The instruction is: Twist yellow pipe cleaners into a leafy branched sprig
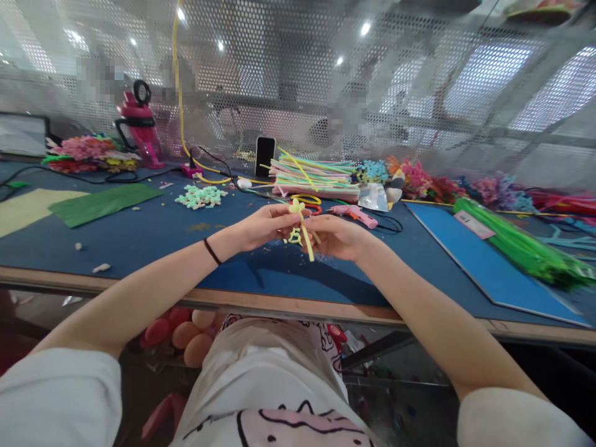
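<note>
Both hands meet over the table's middle, holding a pale yellow flower shape (297,207) that looks bent from pipe cleaner, with a stem end pointing down. My left hand (267,225) pinches it near the petals. My right hand (338,237) has its fingers closed on the yellow stem (307,243). Just below the fingers shows another small looped yellow piece (295,236); whether it is joined to the flower I cannot tell. Beyond my hands lies a pink hot glue gun (356,215), next to a bundle of pastel pipe cleaners (314,177).
Mint snowflake-like pieces (201,196) and a green sheet (105,203) lie left. A phone (265,156) and pink bottle (142,127) stand behind. On the right are a blue board (484,261) and bagged green pipe cleaners (521,245). Cables (174,93) run along the back, before a perforated metal panel.
</note>
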Motion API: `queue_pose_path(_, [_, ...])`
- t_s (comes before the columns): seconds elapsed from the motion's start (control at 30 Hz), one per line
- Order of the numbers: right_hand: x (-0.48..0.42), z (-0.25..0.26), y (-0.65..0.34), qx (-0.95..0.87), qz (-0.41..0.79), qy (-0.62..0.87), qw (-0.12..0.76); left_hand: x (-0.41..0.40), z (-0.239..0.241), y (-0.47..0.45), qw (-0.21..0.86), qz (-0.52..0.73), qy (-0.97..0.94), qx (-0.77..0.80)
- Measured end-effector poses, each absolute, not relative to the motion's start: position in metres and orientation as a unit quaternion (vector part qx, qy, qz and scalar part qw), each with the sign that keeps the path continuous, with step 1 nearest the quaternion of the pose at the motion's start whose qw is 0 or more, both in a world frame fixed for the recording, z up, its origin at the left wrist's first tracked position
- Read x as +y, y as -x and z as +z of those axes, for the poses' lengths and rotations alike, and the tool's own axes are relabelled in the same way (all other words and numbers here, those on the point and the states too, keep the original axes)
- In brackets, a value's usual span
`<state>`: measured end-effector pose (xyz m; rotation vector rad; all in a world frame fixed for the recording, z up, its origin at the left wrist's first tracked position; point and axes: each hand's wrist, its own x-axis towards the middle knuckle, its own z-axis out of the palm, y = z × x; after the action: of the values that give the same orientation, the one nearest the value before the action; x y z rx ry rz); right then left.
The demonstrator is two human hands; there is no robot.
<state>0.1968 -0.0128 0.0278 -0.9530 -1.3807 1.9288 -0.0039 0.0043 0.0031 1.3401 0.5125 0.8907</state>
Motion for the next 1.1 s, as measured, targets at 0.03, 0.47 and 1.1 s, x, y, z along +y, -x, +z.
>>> queue_pose_path(0.03, [-0.013, 0.028, -0.197, -0.520, 0.726, 0.351, 0.282, 0.005, 0.001, 0.003, 0.666, 0.397, -0.592, 0.221])
queue_pose_path(0.47, [-0.012, 0.019, -0.184, -0.560, 0.605, 0.379, 0.421, 0.002, 0.003, -0.006, 0.504, 0.502, -0.624, 0.324])
queue_pose_path(1.1, [-0.010, 0.018, -0.193, -0.711, 0.304, 0.470, 0.424, 0.002, 0.008, 0.013, -0.065, 0.391, -0.865, 0.309])
